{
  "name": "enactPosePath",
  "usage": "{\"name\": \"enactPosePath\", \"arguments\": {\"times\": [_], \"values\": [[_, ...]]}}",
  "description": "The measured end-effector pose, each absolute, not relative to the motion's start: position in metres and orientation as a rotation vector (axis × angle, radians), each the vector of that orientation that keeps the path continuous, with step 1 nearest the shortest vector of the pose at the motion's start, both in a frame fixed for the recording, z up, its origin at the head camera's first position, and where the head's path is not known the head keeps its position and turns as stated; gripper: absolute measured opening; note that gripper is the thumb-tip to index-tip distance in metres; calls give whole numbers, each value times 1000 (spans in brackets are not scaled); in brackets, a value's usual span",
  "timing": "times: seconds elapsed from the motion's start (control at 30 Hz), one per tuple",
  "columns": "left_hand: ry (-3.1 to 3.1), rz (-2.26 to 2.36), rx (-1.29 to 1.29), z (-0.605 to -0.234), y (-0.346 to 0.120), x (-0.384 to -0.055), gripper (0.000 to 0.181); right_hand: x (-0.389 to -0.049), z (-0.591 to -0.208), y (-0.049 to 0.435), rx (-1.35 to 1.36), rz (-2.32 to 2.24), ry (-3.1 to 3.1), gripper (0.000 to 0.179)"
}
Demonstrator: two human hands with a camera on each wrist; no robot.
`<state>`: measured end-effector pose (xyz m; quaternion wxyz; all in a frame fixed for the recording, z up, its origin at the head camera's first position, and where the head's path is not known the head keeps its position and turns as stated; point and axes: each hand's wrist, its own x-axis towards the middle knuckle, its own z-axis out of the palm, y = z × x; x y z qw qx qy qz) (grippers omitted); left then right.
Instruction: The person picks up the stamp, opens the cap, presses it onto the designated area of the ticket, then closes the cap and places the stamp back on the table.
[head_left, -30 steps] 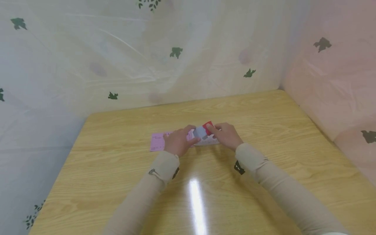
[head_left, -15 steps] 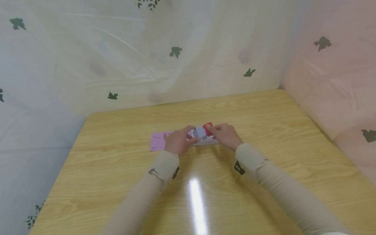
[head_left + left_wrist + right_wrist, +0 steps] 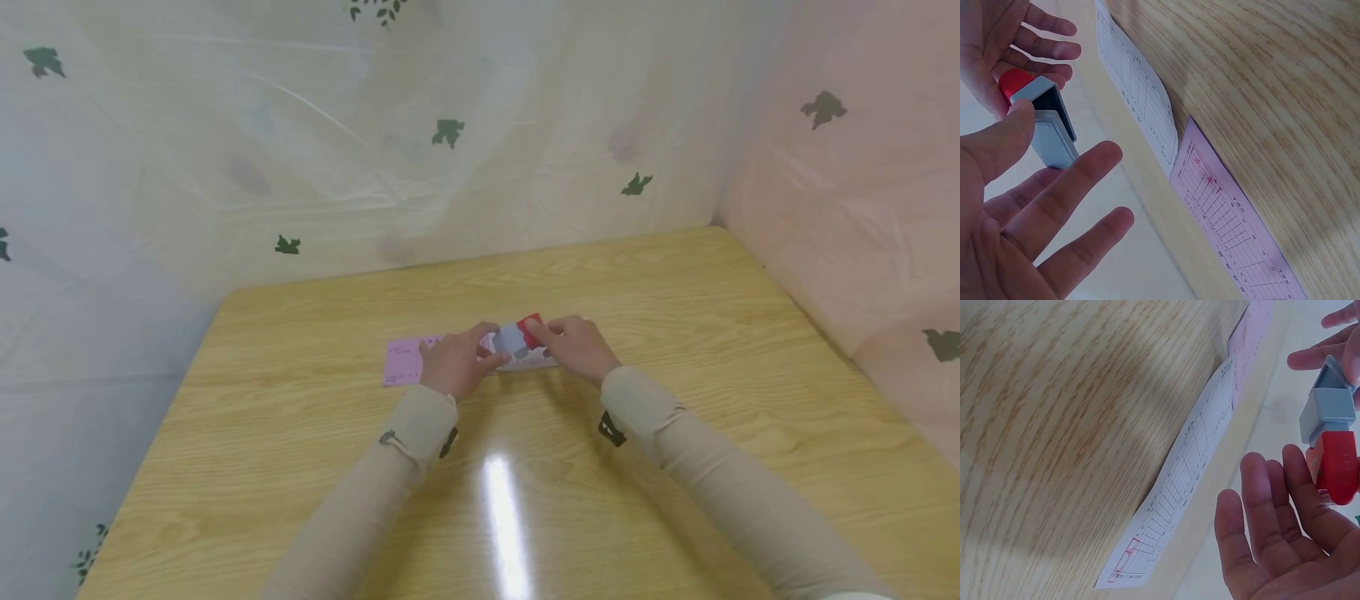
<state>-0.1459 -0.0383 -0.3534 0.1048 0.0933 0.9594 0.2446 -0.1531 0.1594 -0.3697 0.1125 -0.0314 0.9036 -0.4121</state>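
- The left hand (image 3: 453,362) pinches the grey cap (image 3: 1054,134) of a self-inking stamp (image 3: 519,336) between thumb and forefinger; its other fingers are spread.
- The right hand (image 3: 576,346) grips the stamp's red body (image 3: 1335,465), its lower fingers loosely extended.
- The stamp sits between both hands, just above a white form (image 3: 1179,497).
- A pink form (image 3: 1235,234) lies under the left hand, overlapping the white one on the wooden table (image 3: 675,300).

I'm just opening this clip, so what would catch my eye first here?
A red and grey stamp held between the left hand and the right hand, mid-table. Under them on the wooden table lie a pink form and a white form, side by side.
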Motion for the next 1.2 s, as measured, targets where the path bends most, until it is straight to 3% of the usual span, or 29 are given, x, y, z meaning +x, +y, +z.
{"name": "enactPosePath", "arguments": {"times": [1.2], "values": [[2741, 888, 341, -356, -41, -146, 52, -155, -376, 163, -119, -1367, 2516, 57]]}}
